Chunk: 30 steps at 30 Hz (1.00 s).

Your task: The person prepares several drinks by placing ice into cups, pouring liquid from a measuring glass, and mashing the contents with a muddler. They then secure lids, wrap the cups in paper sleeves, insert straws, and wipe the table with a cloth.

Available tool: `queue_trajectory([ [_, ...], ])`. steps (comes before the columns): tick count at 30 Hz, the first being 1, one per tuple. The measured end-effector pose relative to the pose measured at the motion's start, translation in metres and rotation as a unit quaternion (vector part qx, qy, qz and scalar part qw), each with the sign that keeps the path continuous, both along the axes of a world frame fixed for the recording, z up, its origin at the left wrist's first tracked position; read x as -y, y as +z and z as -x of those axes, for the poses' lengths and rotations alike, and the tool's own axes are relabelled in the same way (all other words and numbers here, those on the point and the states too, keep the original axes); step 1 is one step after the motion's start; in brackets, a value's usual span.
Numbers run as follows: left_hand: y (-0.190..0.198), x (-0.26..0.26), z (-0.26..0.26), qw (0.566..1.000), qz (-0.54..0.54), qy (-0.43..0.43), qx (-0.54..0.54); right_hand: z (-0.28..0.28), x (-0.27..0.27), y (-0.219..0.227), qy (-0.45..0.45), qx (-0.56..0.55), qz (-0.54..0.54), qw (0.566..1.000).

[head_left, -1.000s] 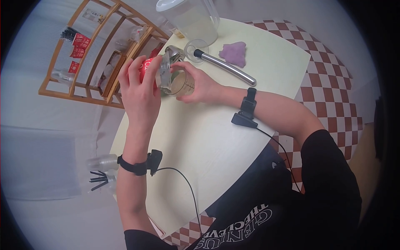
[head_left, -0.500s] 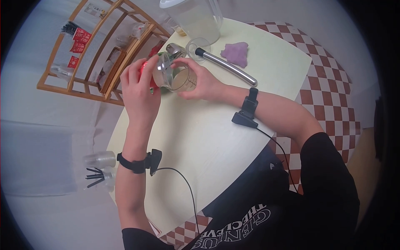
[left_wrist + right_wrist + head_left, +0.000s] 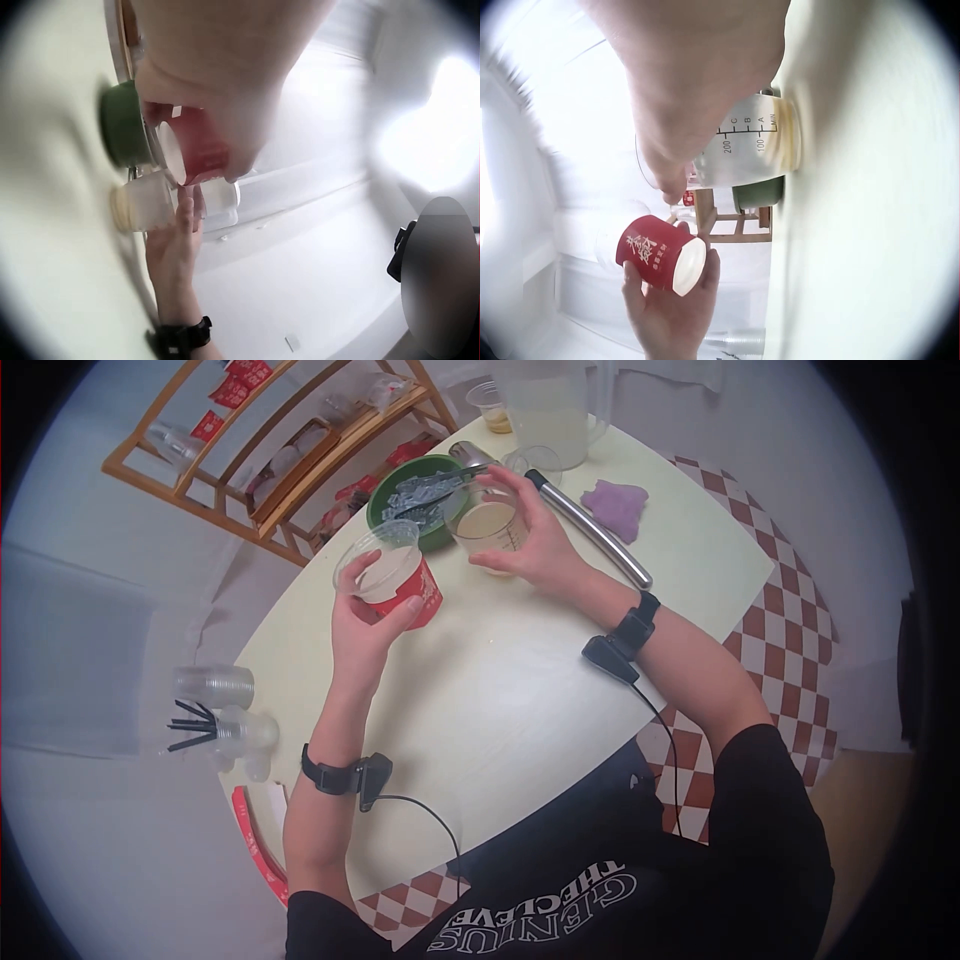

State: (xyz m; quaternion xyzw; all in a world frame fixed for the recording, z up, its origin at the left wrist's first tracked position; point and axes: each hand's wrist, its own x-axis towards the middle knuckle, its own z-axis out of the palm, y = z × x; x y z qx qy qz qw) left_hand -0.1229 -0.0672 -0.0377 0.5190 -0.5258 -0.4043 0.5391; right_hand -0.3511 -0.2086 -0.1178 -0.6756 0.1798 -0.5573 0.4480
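My left hand point(image 3: 362, 635) grips a clear plastic cup with a red sleeve point(image 3: 425, 598) bearing white lettering. The cup is raised above the table, its rim toward the upper left in the head view. Round a clear measuring cup point(image 3: 490, 525) curl the fingers and thumb of my right hand point(image 3: 548, 552). Black scale marks show on this measuring cup point(image 3: 739, 154) in the right wrist view, with brownish matter at its base, which is right at the tabletop. Behind both cups sits a green bowl point(image 3: 378, 510) of ice cubes with a dark utensil across it.
A steel muddler point(image 3: 600, 540) with a black head lies right of the measuring cup, beside a purple cloth point(image 3: 616, 510). A large clear pitcher point(image 3: 550, 420) stands at the back. Stacked plastic cups point(image 3: 215, 685) and black straws point(image 3: 192, 727) are at the left edge, a wooden shelf point(image 3: 205, 510) beyond.
The sleeved cup, earlier tipped with its mouth against the measuring cup, has swung upright and away to the left with my left hand. The green bowl now shows between the hands.
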Motion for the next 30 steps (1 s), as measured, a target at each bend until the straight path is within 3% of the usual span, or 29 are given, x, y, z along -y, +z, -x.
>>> queue_trajectory([
  [2,-0.011,-0.017,-0.006,1.000,-0.002,0.015,-0.022,0.003,0.002,0.010,-0.006,-0.001,0.059,0.998],
  [4,-0.022,-0.035,-0.008,1.000,-0.001,0.020,-0.016,0.018,-0.012,0.033,-0.142,-0.105,0.238,0.955],
  [6,-0.030,-0.052,-0.010,0.999,0.012,0.043,-0.007,0.017,-0.026,0.040,-0.079,-0.104,0.271,0.954],
  [8,-0.033,-0.071,-0.010,0.995,-0.028,0.029,0.089,-0.002,-0.055,0.049,-0.010,-0.101,0.304,0.947],
  [10,-0.037,-0.084,-0.014,0.991,-0.005,0.031,0.131,-0.024,-0.096,0.056,0.138,-0.131,0.139,0.972],
  [11,-0.039,-0.091,-0.016,0.983,0.005,0.008,0.182,-0.034,-0.108,0.055,0.160,-0.137,0.146,0.967],
  [13,-0.041,-0.099,-0.019,0.984,0.006,0.014,0.175,-0.052,-0.124,0.053,0.223,-0.212,0.053,0.950],
  [16,-0.048,-0.105,-0.028,0.988,0.021,0.026,0.148,-0.075,-0.125,0.070,0.213,-0.252,0.037,0.943],
  [18,-0.051,-0.106,-0.037,1.000,-0.001,0.003,0.029,-0.090,-0.118,0.089,0.225,-0.258,0.079,0.937],
  [20,-0.054,-0.103,-0.045,0.999,0.011,0.029,0.024,-0.110,-0.111,0.112,0.235,-0.264,0.117,0.928],
  [22,-0.061,-0.100,-0.053,0.998,0.025,0.054,0.019,-0.138,-0.105,0.139,0.210,-0.199,0.169,0.942],
  [24,-0.078,-0.092,-0.060,0.991,0.021,0.129,-0.005,-0.179,-0.116,0.156,0.222,-0.190,0.201,0.935],
  [25,-0.079,-0.089,-0.062,0.991,0.024,0.122,-0.059,-0.201,-0.124,0.160,0.223,-0.170,0.225,0.933],
  [30,-0.088,-0.086,-0.065,0.977,0.059,0.205,-0.003,-0.317,-0.166,0.170,0.244,-0.140,0.246,0.928],
])
